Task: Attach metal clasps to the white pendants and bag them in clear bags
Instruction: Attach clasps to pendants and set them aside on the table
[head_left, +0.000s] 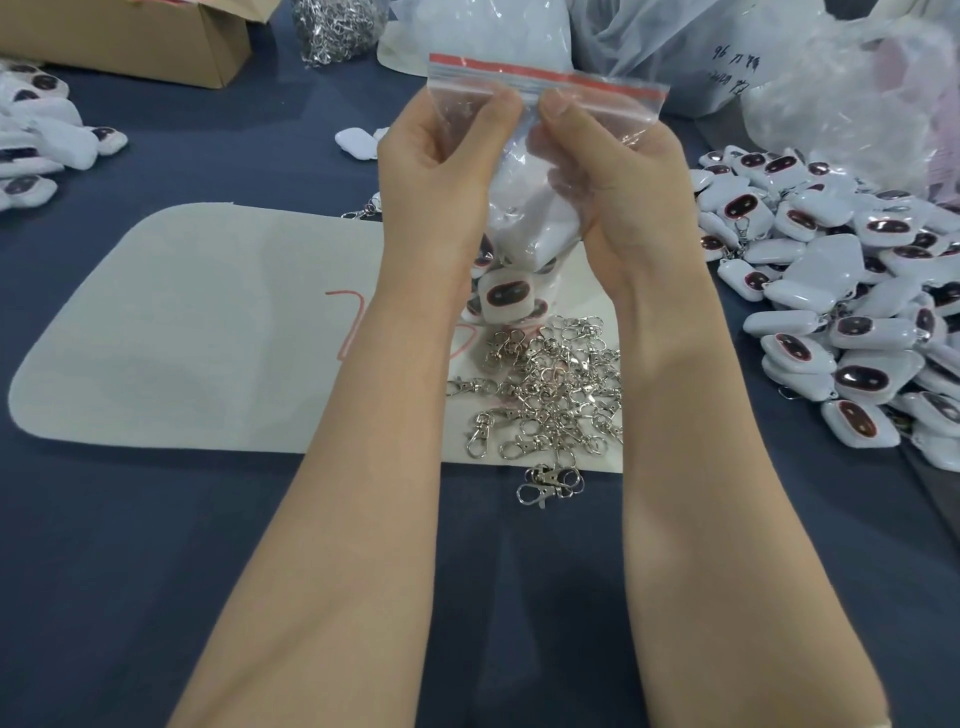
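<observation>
A clear zip bag (545, 83) with a red strip along its top hangs upright above the table's middle. My left hand (441, 171) and my right hand (618, 187) pinch it just below the strip, thumbs side by side. Several white pendants (506, 296) with dark oval faces fill the bag's lower part. Under the bag, a loose heap of silver metal clasps (550, 395) lies on the right end of a pale mat (182, 332).
A big pile of white pendants (841, 291) covers the table at right. More pendants (36, 140) lie at far left. A cardboard box (130, 36), a bag of clasps (337, 26) and crumpled plastic bags (779, 57) line the back.
</observation>
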